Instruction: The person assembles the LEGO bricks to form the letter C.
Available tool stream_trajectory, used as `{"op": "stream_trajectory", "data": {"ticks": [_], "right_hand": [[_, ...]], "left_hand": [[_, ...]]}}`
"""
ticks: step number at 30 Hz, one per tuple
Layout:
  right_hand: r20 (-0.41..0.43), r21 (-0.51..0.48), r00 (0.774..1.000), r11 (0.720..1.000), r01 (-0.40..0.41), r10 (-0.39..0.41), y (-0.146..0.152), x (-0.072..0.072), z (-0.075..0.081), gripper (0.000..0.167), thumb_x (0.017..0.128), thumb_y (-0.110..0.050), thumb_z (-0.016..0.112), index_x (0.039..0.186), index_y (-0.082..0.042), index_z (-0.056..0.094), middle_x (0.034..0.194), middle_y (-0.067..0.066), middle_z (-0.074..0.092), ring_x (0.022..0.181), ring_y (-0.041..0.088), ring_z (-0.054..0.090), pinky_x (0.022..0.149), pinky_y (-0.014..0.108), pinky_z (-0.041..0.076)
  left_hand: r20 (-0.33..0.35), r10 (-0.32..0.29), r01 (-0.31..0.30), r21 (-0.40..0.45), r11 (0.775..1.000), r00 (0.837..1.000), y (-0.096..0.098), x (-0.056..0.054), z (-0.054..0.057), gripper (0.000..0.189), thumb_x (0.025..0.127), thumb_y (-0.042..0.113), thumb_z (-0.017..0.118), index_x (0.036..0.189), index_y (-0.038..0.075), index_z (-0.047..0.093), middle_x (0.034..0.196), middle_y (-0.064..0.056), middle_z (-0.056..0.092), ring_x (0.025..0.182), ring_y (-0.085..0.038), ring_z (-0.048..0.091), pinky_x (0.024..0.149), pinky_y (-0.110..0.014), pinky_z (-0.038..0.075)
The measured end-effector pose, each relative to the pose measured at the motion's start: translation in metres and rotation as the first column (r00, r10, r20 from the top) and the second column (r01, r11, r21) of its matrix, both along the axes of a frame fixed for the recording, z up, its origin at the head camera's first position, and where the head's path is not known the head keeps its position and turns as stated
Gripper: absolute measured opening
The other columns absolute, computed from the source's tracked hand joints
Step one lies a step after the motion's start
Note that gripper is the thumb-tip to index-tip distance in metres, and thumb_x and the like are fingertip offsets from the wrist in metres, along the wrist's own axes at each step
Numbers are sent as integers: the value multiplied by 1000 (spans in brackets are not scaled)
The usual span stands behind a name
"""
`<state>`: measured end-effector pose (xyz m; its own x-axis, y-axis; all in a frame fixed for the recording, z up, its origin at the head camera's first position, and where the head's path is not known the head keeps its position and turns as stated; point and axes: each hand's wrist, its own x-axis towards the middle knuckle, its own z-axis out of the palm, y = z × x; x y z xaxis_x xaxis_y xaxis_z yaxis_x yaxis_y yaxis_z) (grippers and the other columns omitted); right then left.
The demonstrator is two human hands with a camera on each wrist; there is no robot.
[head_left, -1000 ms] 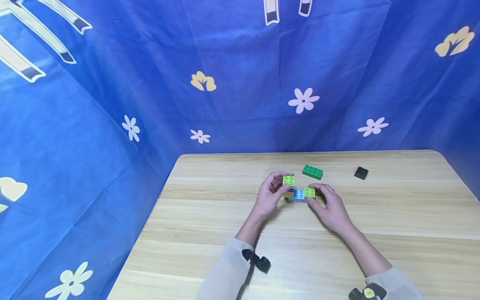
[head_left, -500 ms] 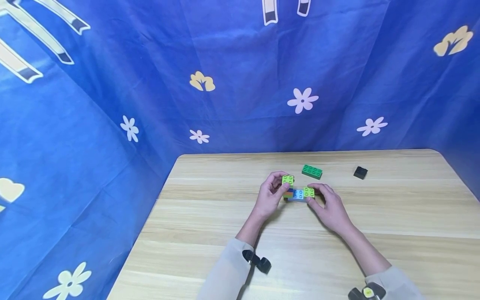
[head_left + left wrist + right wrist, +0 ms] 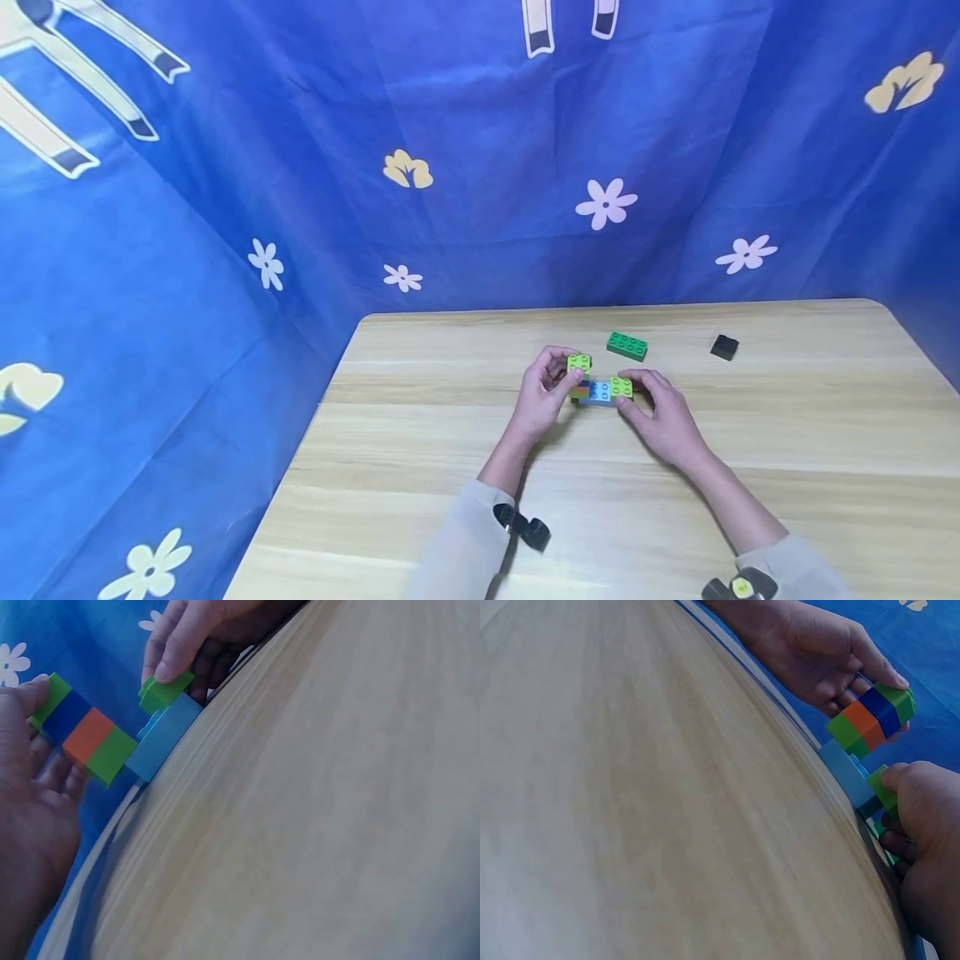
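A block build lies on the wooden table under both hands. At its base is a light blue brick [image 3: 599, 392]. On the left end of that brick rises a stack with a lime green block [image 3: 578, 362] on top, then dark blue [image 3: 67, 717], orange [image 3: 88, 736] and lime green again. My left hand [image 3: 538, 395] grips the stack near its top, thumb on the near side. A separate lime green block [image 3: 621, 386] sits on the light blue brick's right end, pinched between thumb and fingers of my right hand [image 3: 669, 423]. Fingers hide the far sides.
Behind the build lies a green brick [image 3: 627, 346] with two rows of studs. A small black block [image 3: 724, 347] is farther right, near the back of the table [image 3: 420, 433]. A blue patterned curtain [image 3: 480, 233] hangs at the back and left.
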<state>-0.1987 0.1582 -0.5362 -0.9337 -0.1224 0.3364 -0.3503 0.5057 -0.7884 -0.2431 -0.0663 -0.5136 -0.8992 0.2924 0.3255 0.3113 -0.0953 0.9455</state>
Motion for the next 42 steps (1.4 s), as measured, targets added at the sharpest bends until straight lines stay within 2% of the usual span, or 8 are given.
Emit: {"op": "stream_trajectory", "data": {"ticks": [6,16,22,25,30,33,38,42], "right_hand": [[-13,-16,1000,1000,21,-21,6,-4,4,37,103,-19,72,136,-6,64,129,14,67,119,34,63,108,56,48],[10,-55,999,998,42,-41,2,-4,0,33,101,-9,69,133,-4,63,134,16,65,132,38,58,115,54,44],[-3,-113,996,990,87,-88,-2,-8,6,35,99,-2,65,134,-6,63,132,12,67,133,34,58,115,46,41],[-7,-146,995,984,101,-103,-2,-10,9,34,100,0,63,134,-3,63,128,13,68,130,34,60,115,54,41],[-3,-189,990,972,136,-140,-1,-9,11,35,95,7,58,128,0,65,123,16,69,126,36,61,114,58,41],[16,-186,991,973,136,-136,-1,-5,7,32,95,9,57,124,0,67,123,17,69,125,36,61,113,58,43],[34,-164,991,977,133,-130,0,2,0,30,96,10,56,120,-1,69,122,15,69,124,36,62,115,60,41],[15,-173,992,977,128,-127,1,3,-1,28,95,11,57,117,-1,70,120,15,69,123,37,62,116,63,39]], "left_hand": [[-26,5,-6,-16,1000,1000,9,-6,5,28,104,6,66,129,-2,57,123,-20,71,113,-17,69,105,-34,55],[-8,-18,18,3,1000,1000,15,-3,-1,29,103,0,63,130,-7,52,126,-25,68,113,-14,68,105,-34,55],[13,-48,48,10,999,999,34,-2,7,30,103,-3,63,130,-10,51,128,-29,64,114,-12,66,108,-35,54],[22,-47,47,13,999,999,42,-1,12,30,103,-3,63,129,-9,51,128,-26,64,116,-15,65,107,-33,53],[34,-126,127,-24,992,991,42,-4,14,31,107,9,63,131,-4,51,129,-21,64,118,-17,64,107,-34,53],[63,-172,172,5,985,983,32,-9,11,34,113,22,51,137,-3,49,135,-23,62,124,-25,63,111,-44,51],[4,-43,43,-61,997,999,25,-29,0,37,115,20,44,144,-3,48,144,-20,60,136,-34,57,114,-47,48],[-81,32,-51,-246,968,996,33,-48,-3,43,107,5,59,149,2,50,151,-13,57,142,-32,54,116,-38,46]]}}
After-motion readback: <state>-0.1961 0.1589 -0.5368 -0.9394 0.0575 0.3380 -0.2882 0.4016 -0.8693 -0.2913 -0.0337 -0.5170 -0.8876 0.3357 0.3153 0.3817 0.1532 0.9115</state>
